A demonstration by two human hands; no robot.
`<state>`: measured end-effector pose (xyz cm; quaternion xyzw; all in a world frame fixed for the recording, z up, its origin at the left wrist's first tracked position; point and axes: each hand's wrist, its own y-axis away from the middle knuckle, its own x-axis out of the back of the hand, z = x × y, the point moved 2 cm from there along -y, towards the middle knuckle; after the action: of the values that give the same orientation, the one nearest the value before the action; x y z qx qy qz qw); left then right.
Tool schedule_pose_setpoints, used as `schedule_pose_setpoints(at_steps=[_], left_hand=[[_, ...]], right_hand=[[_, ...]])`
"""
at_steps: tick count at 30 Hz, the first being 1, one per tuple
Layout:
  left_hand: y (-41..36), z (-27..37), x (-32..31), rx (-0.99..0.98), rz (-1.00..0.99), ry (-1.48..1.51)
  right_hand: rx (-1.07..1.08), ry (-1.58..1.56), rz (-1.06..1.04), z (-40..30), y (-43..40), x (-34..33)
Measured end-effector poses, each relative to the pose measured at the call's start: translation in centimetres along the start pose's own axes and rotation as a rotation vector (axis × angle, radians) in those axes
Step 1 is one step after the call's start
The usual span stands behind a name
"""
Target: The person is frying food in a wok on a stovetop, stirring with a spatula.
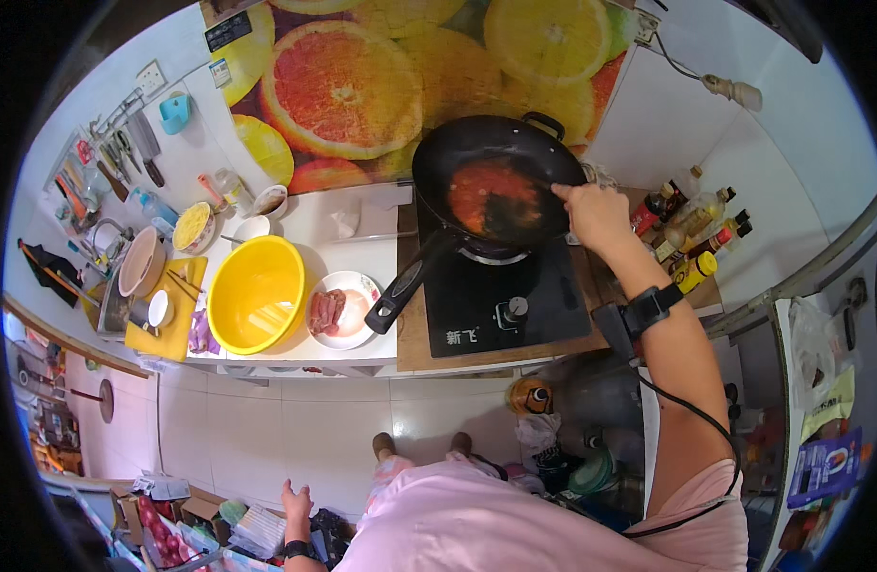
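A black wok [499, 179] with a reddish, saucy food [490, 191] in it stands tilted over the burner of a gas stove [510, 307]. My right hand [592, 213] is at the wok's right rim, one finger pointing over its edge; whether it touches the rim I cannot tell. Low on the left, away from the counter, my left hand [296, 500] hangs with its fingers apart and nothing in it. Left of the wok's handle [399, 289], a white plate [359, 311] holds raw meat [327, 312], beside a yellow plastic basin [257, 294].
Sauce and oil bottles [692, 272] stand right of the stove. Further left are a yellow cutting board [191, 275] with chopsticks and a small white bowl [161, 308], and a bowl of yellow shreds [193, 227]. Knives [143, 136] hang on the wall.
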<state>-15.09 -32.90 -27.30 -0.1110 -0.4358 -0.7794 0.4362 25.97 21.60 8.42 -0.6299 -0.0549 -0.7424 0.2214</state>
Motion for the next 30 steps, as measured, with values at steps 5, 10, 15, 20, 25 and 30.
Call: schedule_pose_setpoints(at_steps=[5, 10, 15, 20, 25, 30], left_hand=[[-3.6, -2.3, 1.8, 0.031, -0.021, 0.075], [-9.3, 0.3, 2.7, 0.117, -0.163, 0.079], [-14.4, 2.2, 5.6, 0.151, -0.220, 0.111], [-20.1, 4.4, 7.1, 0.163, -0.264, 0.051], [-25.3, 3.5, 8.4, 0.121, -0.235, 0.066], [-24.2, 0.7, 8.4, 0.132, -0.213, 0.174]], right_hand=[[0.032, -0.006, 0.056, -1.5, 2.2, 2.6], [-0.147, 0.175, 0.067, -2.9, 3.2, 1.7], [-0.281, 0.119, -0.085, -6.9, 6.5, 5.4], [-0.265, 0.196, -0.065, -10.1, 7.3, 5.4], [-0.262, 0.136, -0.071, -11.9, 7.8, 5.8], [-0.298, 0.131, -0.104, -11.2, 10.0, 7.0]])
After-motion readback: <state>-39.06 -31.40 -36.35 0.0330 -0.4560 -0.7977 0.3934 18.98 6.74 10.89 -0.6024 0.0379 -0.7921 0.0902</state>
